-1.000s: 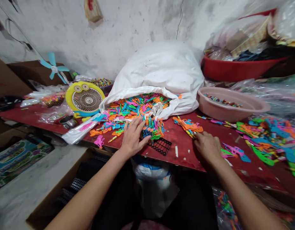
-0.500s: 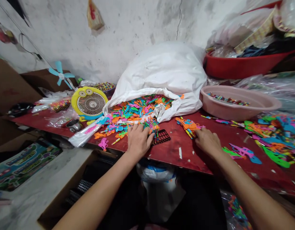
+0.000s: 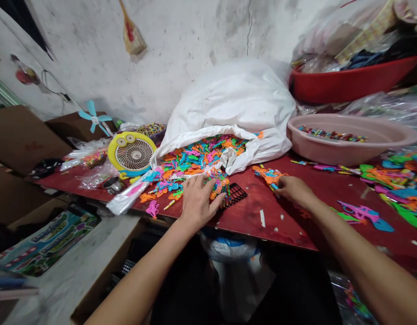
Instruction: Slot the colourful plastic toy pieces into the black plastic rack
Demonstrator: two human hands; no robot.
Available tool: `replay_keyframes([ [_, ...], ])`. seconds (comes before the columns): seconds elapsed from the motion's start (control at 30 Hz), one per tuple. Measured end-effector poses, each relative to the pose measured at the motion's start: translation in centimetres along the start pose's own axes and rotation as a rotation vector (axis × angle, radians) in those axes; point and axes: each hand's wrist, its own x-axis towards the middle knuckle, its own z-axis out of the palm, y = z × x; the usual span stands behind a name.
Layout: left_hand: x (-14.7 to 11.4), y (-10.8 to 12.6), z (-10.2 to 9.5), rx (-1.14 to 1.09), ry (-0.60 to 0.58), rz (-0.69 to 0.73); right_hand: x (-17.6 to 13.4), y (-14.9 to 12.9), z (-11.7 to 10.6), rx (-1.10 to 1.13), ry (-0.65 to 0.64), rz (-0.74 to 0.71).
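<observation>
My left hand [image 3: 197, 202] lies over the left side of a black grid rack [image 3: 238, 193], its fingers stretched out and its thumb apart. Small colourful plastic pieces with orange tops [image 3: 222, 187] stand in the rack beside the thumb. Some of the rack is hidden by them and the hand. To the right, my right hand [image 3: 295, 190] has thumb and forefinger closed on an orange plastic piece [image 3: 282, 178] at the edge of a small orange and blue heap [image 3: 265, 173]. Behind the left hand, loose plastic pieces [image 3: 191, 158] spill from an open white sack [image 3: 235, 99].
A yellow fan [image 3: 134, 154] and a metal cup [image 3: 113, 185] stand at the left of the red table [image 3: 242, 222]. At the right are a pink basin [image 3: 347, 151], a red basin [image 3: 354, 83] and a pile of coloured pieces [image 3: 398, 189]. An open cardboard box [image 3: 103, 266] sits below.
The view has shifted slightly, moving the scene a little to the right. My right hand has lifted a little and its fingers now pinch at the heap's edge. My left hand stays by the rack.
</observation>
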Motion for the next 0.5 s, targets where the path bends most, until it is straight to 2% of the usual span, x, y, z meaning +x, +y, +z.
replay_keyframes([
  [0.1, 0.9, 0.1, 0.2, 0.023, -0.073, 0.025, -0.8, 0.4, -0.1, 0.236, 0.079, -0.014],
  [0.17, 1.4, 0.0, 0.5, 0.048, -0.146, 0.043, -2.4, -0.6, 0.4, 0.522, 0.091, -0.022],
  [0.23, 1.6, -0.6, 0.9, 0.056, -0.186, 0.075, -4.2, -2.7, 1.6, 0.912, 0.034, -0.032],
  [0.33, 1.5, -2.2, 1.3, 0.011, -0.195, 0.152, -6.6, -6.3, 4.2, 1.239, -0.071, 0.017],
  [0.4, 1.4, -3.4, 1.3, -0.030, -0.209, 0.211, -7.4, -8.2, 5.9, 1.257, -0.070, -0.016],
  [0.5, 1.3, -4.4, 1.1, -0.067, -0.228, 0.256, -7.6, -9.8, 7.7, 1.061, -0.001, -0.084],
])
